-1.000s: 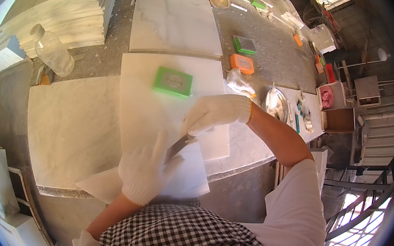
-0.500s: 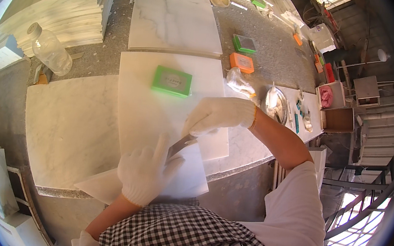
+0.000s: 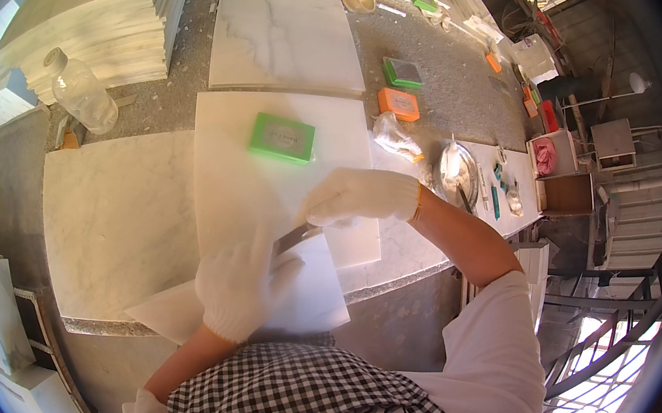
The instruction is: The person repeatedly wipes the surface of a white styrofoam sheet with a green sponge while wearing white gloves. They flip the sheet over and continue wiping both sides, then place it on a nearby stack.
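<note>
In front of my body, a thin flat grey metal strip (image 3: 292, 239) slants between my two white-gloved hands. My right hand (image 3: 360, 201) is closed around its upper end, the wrist bent inward. The lower end sits between the thumb and fingers of my left hand (image 3: 233, 289), whose fingertips are blurred. Under the hands, a white tile (image 3: 321, 282) tilts past the table's front edge, close to my checked apron. My left hand hides part of this tile. Beyond my hands, a green rectangular block (image 3: 282, 138) lies on a larger white marble tile (image 3: 221, 142).
Another marble tile (image 3: 288, 41) lies behind, and one (image 3: 115, 224) lies at left. A tall tile stack (image 3: 97, 13) and a clear plastic bottle (image 3: 85, 92) stand far left. To the right are an orange block (image 3: 398, 104), crumpled plastic (image 3: 395, 135) and a round metal dish (image 3: 440, 178).
Both hands have shifted slightly left, the strip with them. My right hand sits slightly lower. The whole scene is framed a little differently; the green block stays on its tile.
</note>
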A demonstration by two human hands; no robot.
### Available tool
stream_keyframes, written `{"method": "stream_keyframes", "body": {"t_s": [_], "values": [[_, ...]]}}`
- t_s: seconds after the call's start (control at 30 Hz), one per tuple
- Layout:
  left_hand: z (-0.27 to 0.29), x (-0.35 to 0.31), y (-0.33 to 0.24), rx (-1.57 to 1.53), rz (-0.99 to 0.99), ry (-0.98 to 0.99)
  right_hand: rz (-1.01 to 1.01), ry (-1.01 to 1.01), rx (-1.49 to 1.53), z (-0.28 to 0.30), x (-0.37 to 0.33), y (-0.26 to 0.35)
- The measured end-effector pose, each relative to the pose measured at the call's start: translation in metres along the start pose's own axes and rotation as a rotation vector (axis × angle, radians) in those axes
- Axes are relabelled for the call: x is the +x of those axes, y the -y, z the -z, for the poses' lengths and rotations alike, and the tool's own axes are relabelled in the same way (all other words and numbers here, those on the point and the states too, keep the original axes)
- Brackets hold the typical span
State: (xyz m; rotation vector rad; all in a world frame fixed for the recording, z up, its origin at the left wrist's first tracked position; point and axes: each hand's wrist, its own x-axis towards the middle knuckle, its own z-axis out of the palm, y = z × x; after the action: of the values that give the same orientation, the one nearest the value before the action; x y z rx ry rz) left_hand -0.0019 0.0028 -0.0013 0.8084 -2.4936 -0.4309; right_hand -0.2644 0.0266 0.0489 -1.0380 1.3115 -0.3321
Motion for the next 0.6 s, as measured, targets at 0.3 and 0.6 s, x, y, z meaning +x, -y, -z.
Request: {"method": "stream_keyframes", "body": {"t_s": [0.3,0.6], "values": [[0.007,-0.004,0.002,-0.177,0.084,0.002,0.180,-0.368,-0.344,0.000,-0.038,0.005],[0.012,0.003,-0.004,-0.333,0.323,0.060,0.379,-0.591,-1.424,-0.052,-0.067,0.013]]}}
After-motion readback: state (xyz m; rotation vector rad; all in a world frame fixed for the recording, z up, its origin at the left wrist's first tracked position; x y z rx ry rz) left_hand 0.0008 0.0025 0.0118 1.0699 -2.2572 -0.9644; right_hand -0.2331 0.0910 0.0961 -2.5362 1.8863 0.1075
